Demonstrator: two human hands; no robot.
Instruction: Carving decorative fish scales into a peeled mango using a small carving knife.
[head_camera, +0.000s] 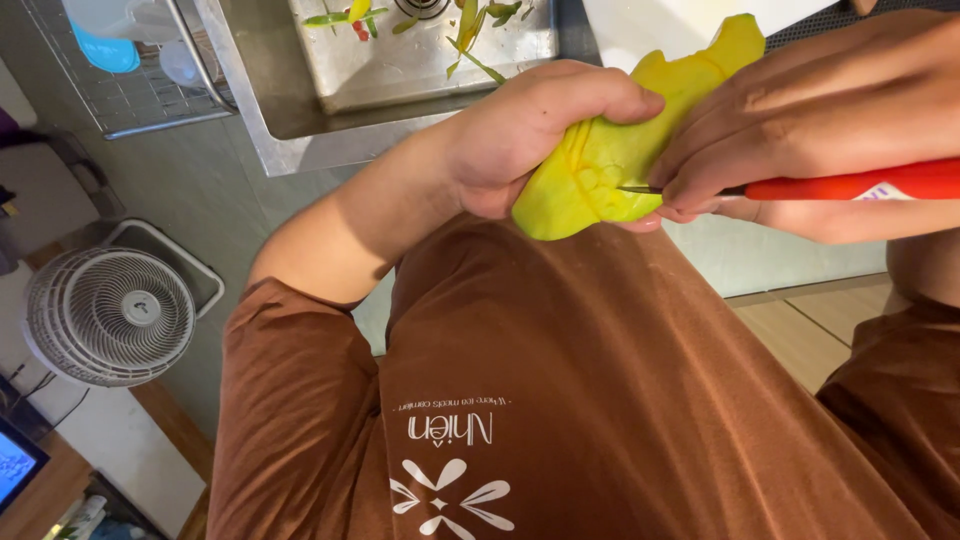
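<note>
My left hand (530, 130) is wrapped tight round a yellow-green fruit (610, 160), held above my lap w/ the steel sink (300, 130) behind. Right hand (800, 120) is clenched on a red-handled knife (860, 184), blade tip touching the fruit's flesh. White label patch on handle near right edge; brown shirt (600, 400) has white flower logo at bottom.

Head cam, steep downward, close.

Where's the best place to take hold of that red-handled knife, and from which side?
Grip the red handle from its right end: it runs level toward the frame's right. The thin blade tip presses into the yellow-green fruit on the left, between the right hand and left hand.
</note>
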